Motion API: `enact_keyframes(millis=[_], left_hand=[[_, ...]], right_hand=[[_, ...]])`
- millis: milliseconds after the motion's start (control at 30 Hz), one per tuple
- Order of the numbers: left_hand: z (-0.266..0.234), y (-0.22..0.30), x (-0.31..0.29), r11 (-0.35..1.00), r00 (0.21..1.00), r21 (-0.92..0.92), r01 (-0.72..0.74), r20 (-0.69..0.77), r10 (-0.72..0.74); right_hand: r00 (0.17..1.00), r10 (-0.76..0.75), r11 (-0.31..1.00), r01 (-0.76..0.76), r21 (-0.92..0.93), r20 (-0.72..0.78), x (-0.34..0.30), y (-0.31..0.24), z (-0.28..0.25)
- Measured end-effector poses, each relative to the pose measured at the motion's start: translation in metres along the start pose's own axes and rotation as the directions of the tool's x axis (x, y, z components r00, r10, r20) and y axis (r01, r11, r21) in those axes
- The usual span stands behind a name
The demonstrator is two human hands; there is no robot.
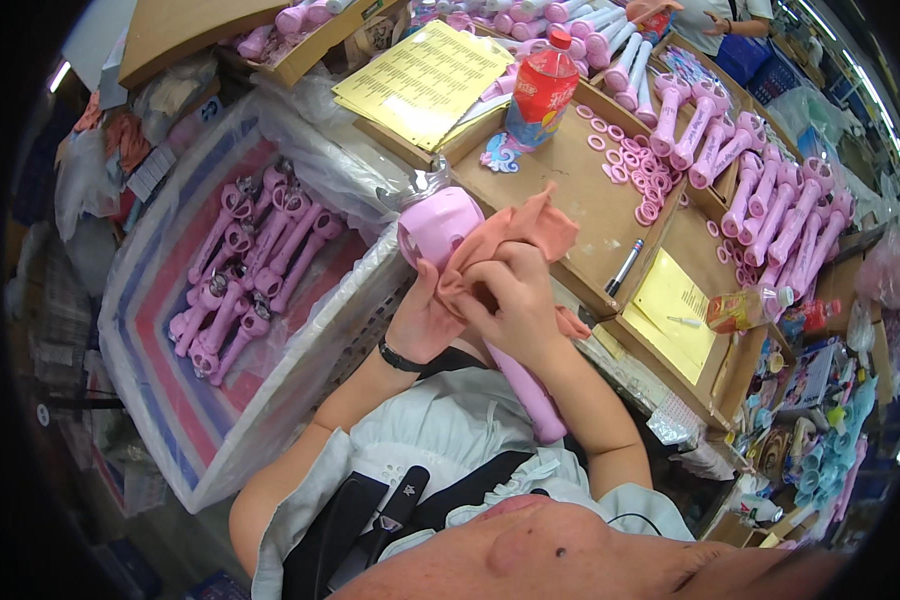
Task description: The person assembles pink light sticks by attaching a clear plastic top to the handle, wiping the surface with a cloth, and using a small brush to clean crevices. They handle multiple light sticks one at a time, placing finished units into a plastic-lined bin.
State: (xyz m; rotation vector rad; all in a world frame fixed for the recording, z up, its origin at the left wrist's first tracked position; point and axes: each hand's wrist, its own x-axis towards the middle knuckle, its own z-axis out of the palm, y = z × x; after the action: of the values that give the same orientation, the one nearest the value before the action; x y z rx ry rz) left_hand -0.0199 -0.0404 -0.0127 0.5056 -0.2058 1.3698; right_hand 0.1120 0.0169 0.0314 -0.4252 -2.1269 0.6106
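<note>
Pink toy wand (450, 240) gripped by left hand (425, 310); right hand (510, 295) presses cloth (515, 235).

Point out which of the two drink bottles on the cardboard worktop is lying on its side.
The small bottle of yellowish drink at the right, beside the yellow sheet, lies on its side. The red-labelled bottle by the yellow printed pages stands upright.

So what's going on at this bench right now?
A person is holding a pink toy wand by its head with the left hand while the right hand presses a peach cloth against it, as if wiping. The wand's handle points down toward their lap. To their left, a plastic-lined bin holds more pink wands. On the cardboard-topped table ahead lie rows of wands, small pink rings, a red bottle and yellow sheets.
</note>
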Motion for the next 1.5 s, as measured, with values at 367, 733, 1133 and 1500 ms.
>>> enact_keyframes(millis=[367, 733, 1133, 1500], left_hand=[[0.016, 0.011, -0.018, 0.580, 0.896, 0.765, 0.279, -0.425, 0.131], [0.004, 0.037, 0.004, 0.439, 0.728, 0.898, 0.009, -0.307, 0.613], [-0.006, 0.090, 0.022, 0.537, 0.729, 0.679, -0.501, -0.004, 0.685], [-0.012, 0.036, 0.035, 0.892, 0.699, 0.392, -0.227, -0.571, 0.429]], right_hand=[[0.677, 0.607, 0.352, -0.699, 0.623, 0.417, -0.016, -0.007, 0.011], [0.709, 0.661, 0.734, -0.679, -0.014, 0.246, -0.041, -0.024, 0.023], [0.554, 0.415, -0.275, -0.680, 0.680, 0.722, -0.100, 0.007, -0.012], [0.725, 0.628, 0.563, -0.674, 0.479, 0.283, -0.097, -0.004, 0.010]])
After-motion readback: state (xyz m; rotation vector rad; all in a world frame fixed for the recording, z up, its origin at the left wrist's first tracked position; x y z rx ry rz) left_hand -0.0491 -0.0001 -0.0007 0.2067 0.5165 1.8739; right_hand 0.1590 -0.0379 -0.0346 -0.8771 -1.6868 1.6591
